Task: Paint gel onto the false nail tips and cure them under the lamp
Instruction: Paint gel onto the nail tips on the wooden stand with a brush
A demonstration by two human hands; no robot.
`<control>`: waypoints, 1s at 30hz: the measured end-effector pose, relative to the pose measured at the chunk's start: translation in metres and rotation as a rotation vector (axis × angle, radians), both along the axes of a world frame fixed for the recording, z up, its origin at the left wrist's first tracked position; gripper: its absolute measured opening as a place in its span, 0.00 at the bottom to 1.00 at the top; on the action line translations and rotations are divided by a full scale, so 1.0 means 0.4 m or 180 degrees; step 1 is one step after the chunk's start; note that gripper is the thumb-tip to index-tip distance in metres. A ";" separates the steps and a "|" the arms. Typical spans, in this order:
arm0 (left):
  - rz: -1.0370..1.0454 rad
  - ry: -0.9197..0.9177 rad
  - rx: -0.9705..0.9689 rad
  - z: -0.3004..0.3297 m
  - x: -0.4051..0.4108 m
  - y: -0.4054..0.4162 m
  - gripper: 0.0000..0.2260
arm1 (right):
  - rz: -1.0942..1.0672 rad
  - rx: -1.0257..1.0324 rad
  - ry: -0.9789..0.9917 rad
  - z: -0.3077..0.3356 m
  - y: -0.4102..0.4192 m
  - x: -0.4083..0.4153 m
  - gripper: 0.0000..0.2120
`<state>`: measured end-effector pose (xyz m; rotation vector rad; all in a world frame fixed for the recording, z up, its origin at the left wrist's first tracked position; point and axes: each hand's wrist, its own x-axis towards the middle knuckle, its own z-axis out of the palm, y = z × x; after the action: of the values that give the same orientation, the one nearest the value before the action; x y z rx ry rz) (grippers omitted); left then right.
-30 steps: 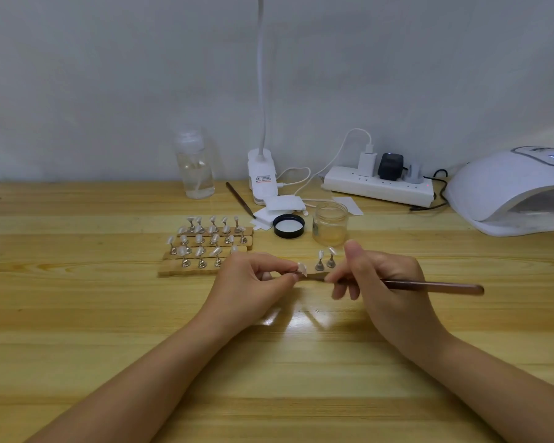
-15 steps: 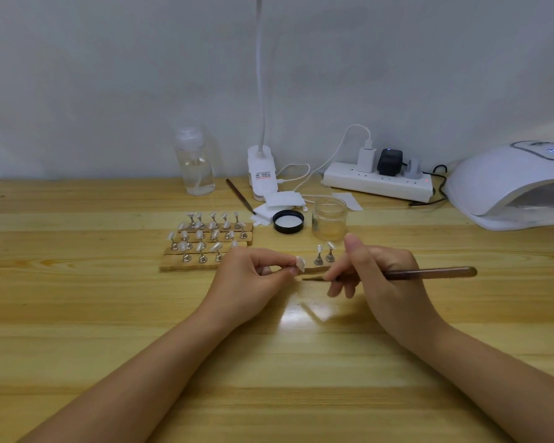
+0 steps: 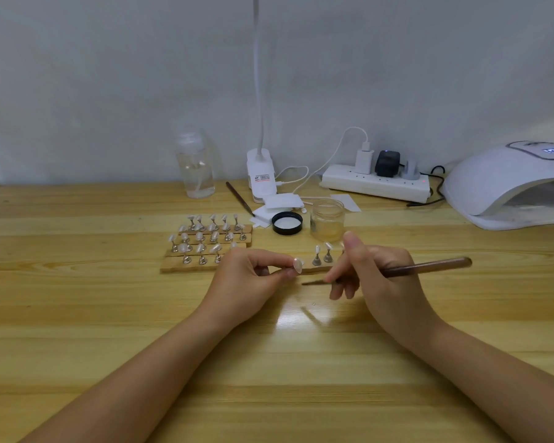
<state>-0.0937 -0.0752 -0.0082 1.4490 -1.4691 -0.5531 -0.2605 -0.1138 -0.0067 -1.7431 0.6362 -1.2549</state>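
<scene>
My left hand pinches a small stand with a pale false nail tip on its end, held above the wooden table. My right hand grips a brown gel brush; its bristle end points left, a short gap below and right of the tip. An open glass jar of gel stands behind the hands, its black lid beside it. Wooden strips carry several nail tips on metal stands. Two more stands sit behind my right fingers. The white curing lamp is at far right.
A clear plastic bottle, a clip-on desk lamp base, a second brush, white pads and a power strip with plugs and cables line the back of the table by the wall.
The brush tip has drawn away from the nail tip, down and to the right. My left hand keeps its hold on the stand nearly unmoved.
</scene>
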 end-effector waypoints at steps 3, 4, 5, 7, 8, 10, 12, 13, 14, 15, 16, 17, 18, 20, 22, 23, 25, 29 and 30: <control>-0.0034 -0.0004 -0.0025 -0.001 0.002 -0.001 0.09 | -0.0086 -0.0095 -0.0052 -0.001 -0.002 0.001 0.18; -0.0060 -0.0015 -0.0036 -0.001 0.003 -0.001 0.09 | -0.0047 -0.0048 -0.0004 -0.003 -0.003 0.001 0.19; -0.0078 -0.0028 -0.0046 -0.002 0.003 -0.003 0.09 | -0.0013 -0.0003 0.0036 -0.004 -0.003 -0.001 0.21; -0.0075 -0.0054 -0.0044 -0.003 0.004 -0.004 0.10 | -0.0022 0.0005 -0.0014 -0.004 -0.002 -0.002 0.21; -0.0076 -0.0047 -0.0041 -0.003 0.004 -0.003 0.11 | -0.0062 -0.0031 -0.0074 -0.003 -0.001 -0.003 0.20; -0.0101 -0.0028 -0.0035 -0.004 0.005 -0.005 0.11 | -0.0107 -0.0054 -0.0074 -0.002 -0.002 -0.001 0.20; -0.0114 -0.0019 -0.0021 -0.007 0.006 -0.007 0.11 | -0.0014 0.0043 0.0017 -0.003 -0.003 -0.001 0.21; -0.0110 0.0005 -0.0021 -0.007 0.006 -0.008 0.11 | 0.0012 0.0073 0.0023 -0.004 -0.004 -0.001 0.22; -0.0107 0.0034 -0.0024 -0.006 0.007 -0.008 0.11 | -0.0010 0.0065 -0.0007 -0.004 -0.004 -0.001 0.21; -0.0106 0.0060 -0.0025 -0.006 0.007 -0.008 0.10 | -0.0058 0.0020 -0.0046 -0.004 -0.004 -0.002 0.20; -0.0120 0.0070 -0.0014 -0.005 0.007 -0.008 0.10 | -0.0104 -0.0043 -0.0062 -0.004 -0.005 -0.002 0.18; -0.0142 0.0068 0.0006 -0.005 0.007 -0.008 0.10 | -0.0119 -0.0091 -0.0038 -0.005 -0.006 -0.001 0.18; -0.0160 0.0079 0.0028 -0.004 0.007 -0.008 0.10 | -0.0101 -0.0101 0.0022 -0.006 -0.007 0.002 0.18; -0.0160 0.0130 0.0073 -0.001 0.007 -0.008 0.10 | -0.0043 -0.0034 0.0083 -0.007 -0.004 0.004 0.20; -0.0137 0.0159 0.0062 0.002 0.006 -0.004 0.10 | -0.0080 -0.0113 0.0017 -0.008 -0.002 0.002 0.21; -0.0144 0.0167 0.0065 0.003 0.007 -0.002 0.09 | -0.0130 -0.0210 0.0006 -0.007 -0.001 0.002 0.20; -0.0190 0.0204 0.0087 0.006 0.007 0.001 0.08 | -0.0187 -0.0334 0.0111 -0.007 -0.003 0.002 0.17; -0.0117 0.0422 0.0049 0.005 0.002 -0.003 0.13 | -0.0140 -0.0076 0.0013 -0.004 0.007 -0.003 0.21; -0.0072 0.0472 0.0058 0.004 0.001 -0.004 0.13 | -0.0200 -0.0088 -0.0066 -0.005 0.010 -0.005 0.21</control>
<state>-0.0933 -0.0767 -0.0068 1.3766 -1.3680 -0.6750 -0.2623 -0.1099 -0.0088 -1.7423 0.6690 -1.3288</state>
